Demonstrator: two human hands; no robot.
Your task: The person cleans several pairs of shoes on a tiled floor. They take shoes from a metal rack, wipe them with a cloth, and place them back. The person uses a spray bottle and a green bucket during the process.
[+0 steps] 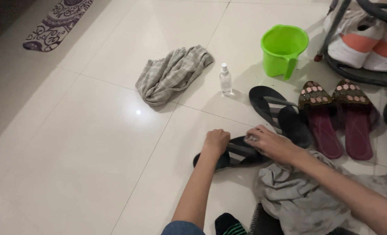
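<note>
A black flip-flop with grey straps (237,153) lies on the pale tiled floor in front of me. My left hand (216,140) is closed on its near-left edge. My right hand (269,141) rests on the straps, pressing a small greyish thing against them; I cannot tell what it is. A second matching flip-flop (272,111) lies just beyond, sole up toward the right. A grey cloth (289,191) is bunched under my right forearm.
A crumpled checked cloth (171,74) lies farther out, a small clear spray bottle (225,79) beside it. A green plastic mug (284,48) stands at the back. Maroon beaded slippers (337,117) sit to the right, a patterned rug (56,24) at the far left.
</note>
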